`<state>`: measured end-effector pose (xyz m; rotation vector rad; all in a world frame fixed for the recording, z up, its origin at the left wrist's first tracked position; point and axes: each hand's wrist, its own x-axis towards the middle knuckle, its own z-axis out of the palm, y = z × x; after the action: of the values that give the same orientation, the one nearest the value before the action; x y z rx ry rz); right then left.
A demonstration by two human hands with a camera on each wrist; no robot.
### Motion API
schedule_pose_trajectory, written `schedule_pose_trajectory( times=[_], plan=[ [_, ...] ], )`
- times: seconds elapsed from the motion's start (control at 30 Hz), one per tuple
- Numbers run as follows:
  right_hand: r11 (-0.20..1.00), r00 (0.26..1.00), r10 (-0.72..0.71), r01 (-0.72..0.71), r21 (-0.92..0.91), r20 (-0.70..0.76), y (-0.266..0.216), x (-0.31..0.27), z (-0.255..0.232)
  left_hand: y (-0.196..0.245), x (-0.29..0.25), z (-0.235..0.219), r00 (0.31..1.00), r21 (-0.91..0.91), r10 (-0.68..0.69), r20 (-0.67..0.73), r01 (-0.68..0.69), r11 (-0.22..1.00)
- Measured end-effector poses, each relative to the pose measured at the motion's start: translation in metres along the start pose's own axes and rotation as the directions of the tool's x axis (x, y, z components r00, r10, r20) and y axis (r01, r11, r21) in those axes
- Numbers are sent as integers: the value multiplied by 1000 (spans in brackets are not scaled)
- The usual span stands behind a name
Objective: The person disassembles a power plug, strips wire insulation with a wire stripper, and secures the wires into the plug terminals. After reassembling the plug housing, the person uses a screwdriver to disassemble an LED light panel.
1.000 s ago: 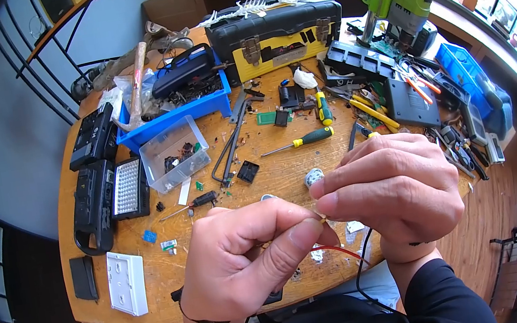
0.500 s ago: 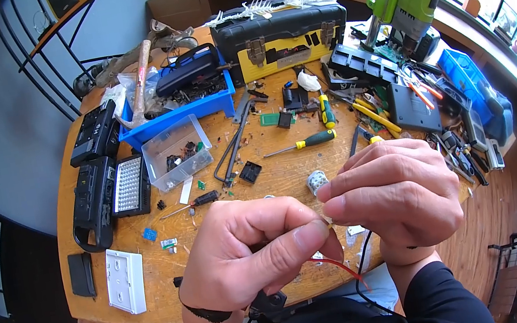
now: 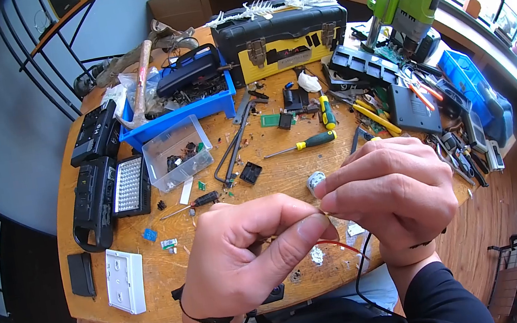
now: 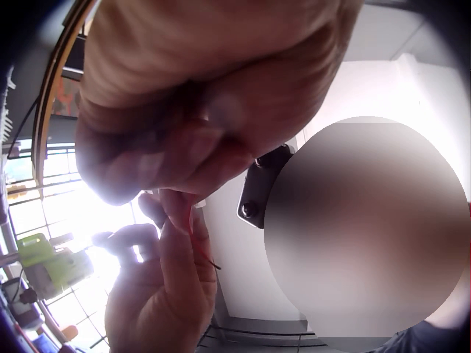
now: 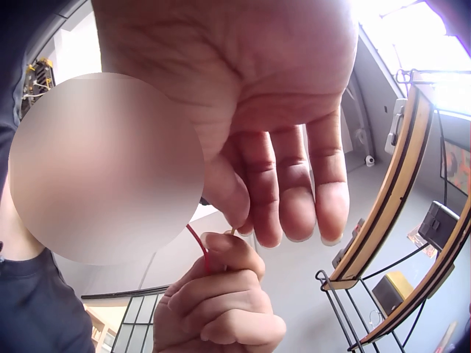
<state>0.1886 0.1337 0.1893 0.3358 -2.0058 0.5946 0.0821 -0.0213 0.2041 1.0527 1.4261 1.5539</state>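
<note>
"Wooden tabletop [image 3: 282, 181] is spreading beneath both hands. Where is the red wire [image 3: 339, 242] lying?"

"It's emerging beneath the left hand [image 3: 252, 250], whose curled fingers are gripping it and hiding the held stretch. A pale strand [image 5: 234, 231] is showing between both hands' fingertips; whether it's joining the red wire, I can't tell."

"And the right hand [image 3: 405, 192]?"

"Its thumb and forefinger are pinching the pale strand, partly covering a round part [image 3: 316, 181] on the tabletop. A black cable [image 3: 358, 281] is passing near the red wire. Blurred patches are masking much of both wrist views."
</note>
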Motion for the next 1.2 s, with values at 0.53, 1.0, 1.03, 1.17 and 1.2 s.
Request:
schedule_pose_trajectory(
  times=[0.53, 1.0, 1.03, 1.17, 1.2],
  plan=[
    [971, 974, 224, -226, 78, 39, -7, 1, -4, -19, 12, 10, 706, 709, 708, 30, -514, 482],
    [945, 947, 321, -321, 66, 5, -9, 1, -19, -25, 17, 9, 646, 778, 761, 63, -509, 367],
    [946, 947, 320, -320, 50, 20, -10, 1, -18, -25, 17, 10, 642, 780, 764, 63, -510, 363],
    [946, 946, 323, -323, 2, 21, -13, 3, -11, -25, 17, 11, 636, 768, 770, 45, -515, 380],
    [948, 948, 319, -319, -2, 9, -14, 3, -10, -25, 16, 12, 637, 764, 770, 40, -516, 387]
  ],
)
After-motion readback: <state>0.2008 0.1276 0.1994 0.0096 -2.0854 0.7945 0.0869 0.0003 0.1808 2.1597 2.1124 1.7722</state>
